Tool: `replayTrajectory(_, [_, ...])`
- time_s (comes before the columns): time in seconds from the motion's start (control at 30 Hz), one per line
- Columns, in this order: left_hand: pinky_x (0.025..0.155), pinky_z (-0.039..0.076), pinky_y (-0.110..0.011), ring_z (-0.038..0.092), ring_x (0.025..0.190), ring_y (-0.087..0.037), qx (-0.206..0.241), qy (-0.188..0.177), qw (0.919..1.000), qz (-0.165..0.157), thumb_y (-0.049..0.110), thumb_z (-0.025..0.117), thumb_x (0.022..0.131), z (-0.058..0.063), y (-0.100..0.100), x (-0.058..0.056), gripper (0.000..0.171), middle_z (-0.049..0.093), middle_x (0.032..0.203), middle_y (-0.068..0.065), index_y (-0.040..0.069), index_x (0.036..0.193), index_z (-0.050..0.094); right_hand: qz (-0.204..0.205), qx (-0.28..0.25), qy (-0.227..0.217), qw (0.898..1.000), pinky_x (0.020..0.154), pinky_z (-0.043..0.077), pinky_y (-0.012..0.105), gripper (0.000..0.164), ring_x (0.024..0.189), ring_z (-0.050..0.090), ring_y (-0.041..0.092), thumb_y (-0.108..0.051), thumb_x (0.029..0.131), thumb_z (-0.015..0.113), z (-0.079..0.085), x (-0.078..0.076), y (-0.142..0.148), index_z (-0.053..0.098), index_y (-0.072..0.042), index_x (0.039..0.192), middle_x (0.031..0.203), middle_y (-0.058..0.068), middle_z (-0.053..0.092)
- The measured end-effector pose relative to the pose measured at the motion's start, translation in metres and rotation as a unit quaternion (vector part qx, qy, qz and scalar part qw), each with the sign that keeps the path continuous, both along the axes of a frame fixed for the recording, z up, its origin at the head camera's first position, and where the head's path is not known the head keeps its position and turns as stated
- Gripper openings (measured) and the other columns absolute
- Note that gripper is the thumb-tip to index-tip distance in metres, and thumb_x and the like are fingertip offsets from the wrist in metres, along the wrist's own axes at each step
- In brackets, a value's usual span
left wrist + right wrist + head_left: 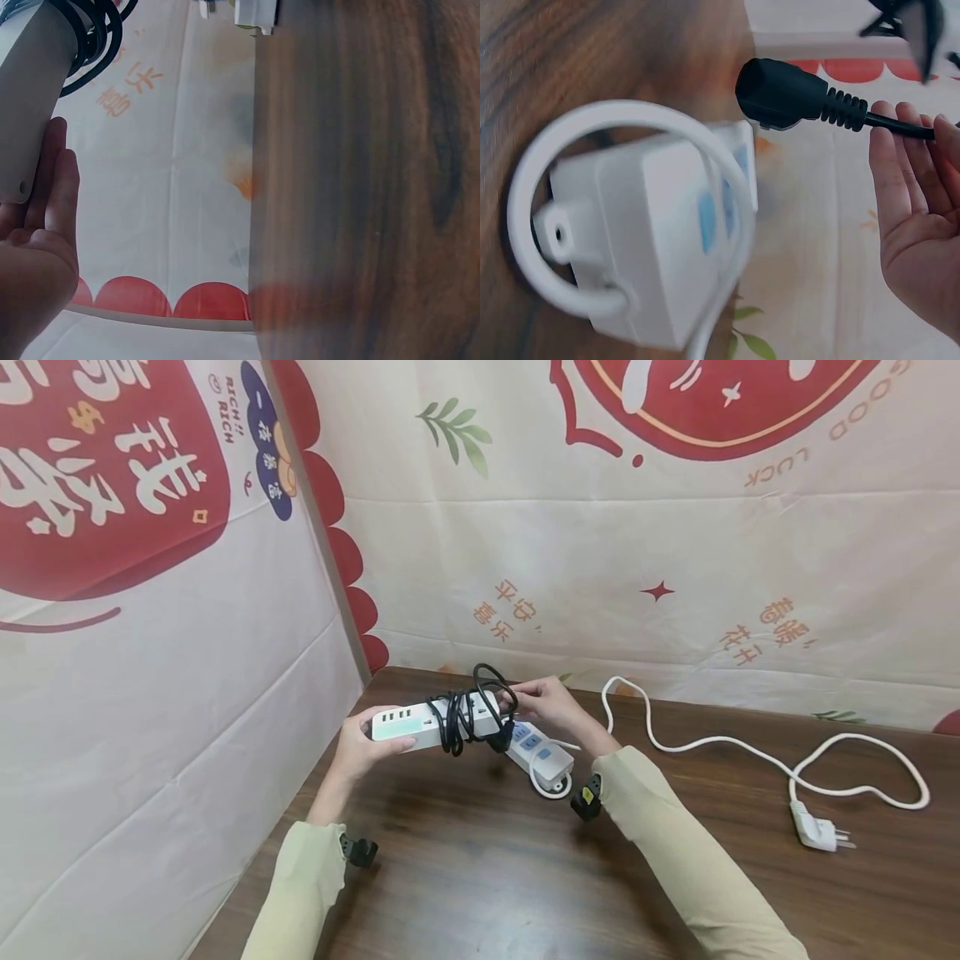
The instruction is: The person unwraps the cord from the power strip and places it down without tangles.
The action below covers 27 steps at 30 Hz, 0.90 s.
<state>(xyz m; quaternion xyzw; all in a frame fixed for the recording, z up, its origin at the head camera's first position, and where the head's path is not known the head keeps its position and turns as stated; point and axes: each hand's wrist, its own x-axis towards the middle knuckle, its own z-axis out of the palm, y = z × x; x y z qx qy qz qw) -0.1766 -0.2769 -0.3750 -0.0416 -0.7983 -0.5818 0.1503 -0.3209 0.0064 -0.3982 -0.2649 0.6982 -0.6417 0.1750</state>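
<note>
In the head view my left hand grips one end of a white power strip, thumb along its near side, and holds it up over the table. A black cord is wound several times round the strip's other half. My right hand pinches that cord close behind its black plug, which hangs past the fingertips in the right wrist view. Below the plug, a second white power strip with blue sockets lies on the table, a loop of its white cord round its end.
The white cord runs right across the brown wooden table and loops to a white plug. A printed cloth hangs behind the table, and another cloth borders the left side.
</note>
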Motion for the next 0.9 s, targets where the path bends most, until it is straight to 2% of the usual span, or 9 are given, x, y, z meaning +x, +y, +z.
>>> replayTrajectory(0.1, [0.067,0.047,-0.025,0.057,0.078,-0.014,0.002,-0.009,0.9999,0.012,0.003,0.079,0.064,-0.003,0.001,0.0,0.047,0.064,0.095,-0.015,-0.002,0.107,0.061,-0.025,0.045,0.006,0.999,0.078,0.049,0.039,0.033,0.081,0.066,0.02,-0.013,0.09,0.056,0.031,0.021,0.01,0.058,0.013,0.111,0.094,0.021,0.067])
replayTrajectory(0.3, [0.066,0.047,-0.024,0.057,0.077,-0.013,0.015,-0.011,0.9995,0.026,0.002,0.08,0.063,-0.006,0.004,-0.002,0.047,0.064,0.093,-0.013,-0.003,0.107,0.061,-0.015,0.069,0.001,0.998,0.078,0.049,0.042,0.034,0.083,0.066,0.023,-0.012,0.09,0.056,0.05,0.029,0.03,0.056,0.015,0.11,0.092,0.022,0.067])
replayTrajectory(0.43, [0.066,0.047,-0.023,0.058,0.077,-0.012,0.016,-0.012,0.9994,0.027,0.002,0.08,0.063,-0.007,0.007,-0.003,0.048,0.064,0.094,-0.014,-0.002,0.107,0.061,-0.011,0.096,0.012,0.995,0.078,0.049,0.045,0.033,0.082,0.067,0.022,-0.014,0.091,0.055,0.057,0.035,0.042,0.058,0.014,0.108,0.09,0.021,0.067])
replayTrajectory(0.6, [0.066,0.047,-0.023,0.057,0.077,-0.011,0.014,-0.014,0.9991,0.036,0.003,0.081,0.063,-0.009,0.009,-0.004,0.049,0.064,0.096,-0.016,-0.002,0.107,0.061,0.005,0.087,0.001,0.996,0.075,0.05,0.041,0.034,0.083,0.066,0.025,-0.01,0.091,0.053,0.06,0.04,0.056,0.054,0.018,0.112,0.087,0.019,0.067])
replayTrajectory(0.73, [0.066,0.047,-0.023,0.057,0.078,-0.011,0.014,-0.015,0.9987,0.046,0.004,0.08,0.063,-0.008,0.011,-0.004,0.049,0.063,0.096,-0.015,-0.002,0.108,0.061,0.008,0.093,-0.001,0.996,0.074,0.051,0.039,0.035,0.081,0.067,0.021,-0.008,0.092,0.052,0.06,0.041,0.069,0.051,0.019,0.114,0.089,0.019,0.067])
replayTrajectory(0.9, [0.066,0.046,-0.022,0.056,0.079,-0.011,0.013,-0.014,0.9987,0.046,0.005,0.08,0.064,-0.006,0.014,-0.007,0.049,0.063,0.096,-0.014,-0.001,0.108,0.06,-0.003,0.117,0.018,0.993,0.073,0.051,0.037,0.039,0.08,0.067,0.018,-0.014,0.091,0.056,0.057,0.04,0.088,0.053,0.017,0.114,0.087,0.017,0.068])
